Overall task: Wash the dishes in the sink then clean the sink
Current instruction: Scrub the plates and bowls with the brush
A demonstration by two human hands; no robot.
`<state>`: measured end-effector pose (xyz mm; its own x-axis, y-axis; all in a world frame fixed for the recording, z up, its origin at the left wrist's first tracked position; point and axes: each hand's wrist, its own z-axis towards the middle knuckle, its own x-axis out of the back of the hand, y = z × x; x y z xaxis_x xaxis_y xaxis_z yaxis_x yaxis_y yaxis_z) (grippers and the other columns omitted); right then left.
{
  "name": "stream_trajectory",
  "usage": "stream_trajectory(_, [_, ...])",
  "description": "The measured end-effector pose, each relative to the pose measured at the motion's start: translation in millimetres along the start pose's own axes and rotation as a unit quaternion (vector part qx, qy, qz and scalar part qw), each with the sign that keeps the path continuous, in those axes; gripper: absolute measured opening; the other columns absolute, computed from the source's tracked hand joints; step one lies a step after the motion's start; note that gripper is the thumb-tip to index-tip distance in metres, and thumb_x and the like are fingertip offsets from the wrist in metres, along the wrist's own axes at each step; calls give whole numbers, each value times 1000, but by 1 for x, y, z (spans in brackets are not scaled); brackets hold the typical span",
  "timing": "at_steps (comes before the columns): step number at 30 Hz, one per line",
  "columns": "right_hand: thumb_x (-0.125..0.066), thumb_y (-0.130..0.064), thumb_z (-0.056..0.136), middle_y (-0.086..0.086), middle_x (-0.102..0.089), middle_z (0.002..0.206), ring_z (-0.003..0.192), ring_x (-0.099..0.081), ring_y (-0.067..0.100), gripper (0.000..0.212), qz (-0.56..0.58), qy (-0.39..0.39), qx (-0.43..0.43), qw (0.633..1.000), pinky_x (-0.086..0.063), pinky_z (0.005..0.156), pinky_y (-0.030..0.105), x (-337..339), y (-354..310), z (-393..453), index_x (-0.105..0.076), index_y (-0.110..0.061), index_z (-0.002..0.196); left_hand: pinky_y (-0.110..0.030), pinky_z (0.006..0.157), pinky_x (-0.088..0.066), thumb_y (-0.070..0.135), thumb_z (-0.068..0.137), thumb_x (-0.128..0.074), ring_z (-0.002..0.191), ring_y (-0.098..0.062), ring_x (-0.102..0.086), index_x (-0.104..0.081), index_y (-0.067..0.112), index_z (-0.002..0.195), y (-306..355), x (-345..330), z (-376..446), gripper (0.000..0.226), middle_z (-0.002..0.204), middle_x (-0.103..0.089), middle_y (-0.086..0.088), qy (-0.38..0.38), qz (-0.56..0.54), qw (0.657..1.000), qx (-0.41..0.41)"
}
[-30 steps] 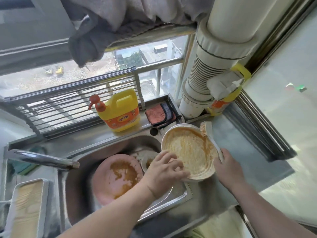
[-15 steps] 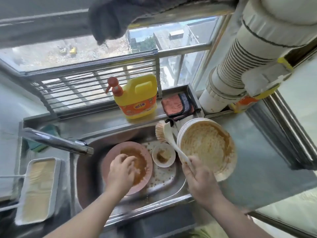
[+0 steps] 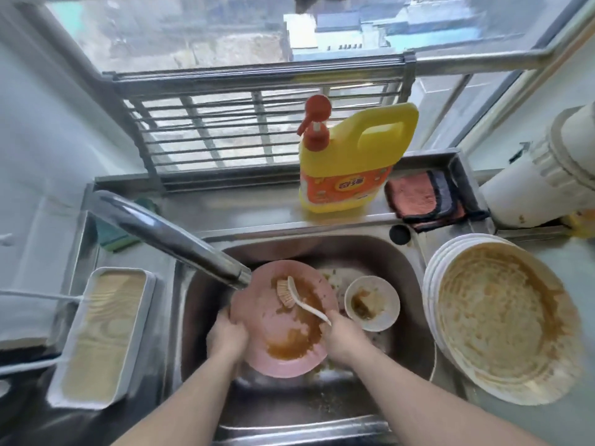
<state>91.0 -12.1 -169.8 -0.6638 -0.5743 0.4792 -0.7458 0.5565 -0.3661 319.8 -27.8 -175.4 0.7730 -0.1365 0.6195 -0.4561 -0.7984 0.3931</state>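
Observation:
A pink plate (image 3: 277,326) smeared with brown sauce lies tilted in the steel sink (image 3: 412,272), under the tap (image 3: 167,236). My left hand (image 3: 227,338) grips its left rim. My right hand (image 3: 343,338) holds the white handle of a dish brush (image 3: 291,292), whose bristles rest on the plate's upper part. A small white bowl (image 3: 372,302) with sauce residue sits in the sink to the right of the plate. A stack of dirty white plates (image 3: 502,320) rests on the counter at the right.
A yellow detergent bottle (image 3: 351,162) with a red pump stands on the ledge behind the sink, beside folded cloths (image 3: 425,199). A white tray (image 3: 103,333) lies left of the sink. A green sponge (image 3: 112,235) sits behind the tap. A white pipe (image 3: 547,175) rises at right.
My left hand left the white plate stack and took the pink plate's rim. My right hand carried the brush from above the stack down onto the pink plate. The view dropped closer to the sink.

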Motion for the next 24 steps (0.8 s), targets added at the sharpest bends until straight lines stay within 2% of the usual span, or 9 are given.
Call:
stream_trajectory(3, [-39,-39,109,-1,-62,118,97,-62,18,29,-4,30,-14,999,-51,79,31,-8,-5,-5,-53,-31,133,-45,108,-45,14,102,-44,126,-45,-55,-54,13,148,-1,-3,0,47,142,-52,-23,27,114,992,-36])
stream_trajectory(5, [-39,-37,109,1,-61,119,99,-60,20,26,6,55,-14,998,-51,83,33,-8,-10,-12,-53,-30,130,-45,104,-46,10,101,-50,125,-44,-55,-55,6,142,-2,-7,-2,42,140,-51,-23,19,152,987,-52])
stream_trajectory(7, [-39,-37,109,1,-60,120,101,-60,20,27,13,63,-8,998,-54,87,35,-5,-14,-17,-55,-29,129,-46,105,-46,12,101,-51,126,-44,-53,-55,5,140,-2,-9,-1,40,140,-51,-21,19,156,987,-37])
stream_trajectory(12, [-43,-32,109,4,-52,118,98,-59,23,24,-49,67,-2,997,-49,82,31,-1,-28,-24,-54,-26,130,-48,107,-48,16,95,-52,126,-48,-55,-57,7,139,2,-9,6,46,138,-53,-25,16,166,986,-4])
stream_trajectory(14, [-42,-32,109,3,-49,112,94,-58,23,24,-53,66,-6,996,-50,82,32,0,-34,-26,-55,-26,128,-48,106,-49,17,93,-55,126,-49,-56,-54,6,139,4,-9,6,48,139,-55,-27,11,145,989,15])
stream_trajectory(17, [-42,-34,109,6,-51,118,93,-60,23,23,-36,60,-12,997,-54,89,37,-1,-33,-24,-56,-27,125,-47,100,-53,17,94,-55,121,-48,-60,-51,3,138,5,-5,7,46,136,-60,-28,1,100,994,37])
stream_trajectory(20, [-43,-37,109,6,-55,116,93,-60,22,20,-6,65,-9,998,-54,85,37,0,-27,-28,-56,-27,120,-43,99,-53,26,100,-48,117,-44,-62,-55,13,143,2,-2,6,46,133,-63,-21,-7,70,997,40])
stream_trajectory(22, [-44,-37,109,4,-59,110,91,-60,21,15,16,70,13,997,-51,75,35,4,-22,-34,-55,-27,113,-44,99,-54,32,103,-46,110,-39,-63,-53,20,146,0,2,2,45,125,-64,-14,-18,-7,999,31])
stream_trajectory(24, [-45,-38,109,2,-62,105,88,-61,17,12,33,67,40,996,-47,66,30,13,-18,-46,-53,-30,104,-46,93,-58,35,109,-46,105,-32,-65,-51,21,146,0,9,-6,41,118,-66,-7,-56,-156,985,45])
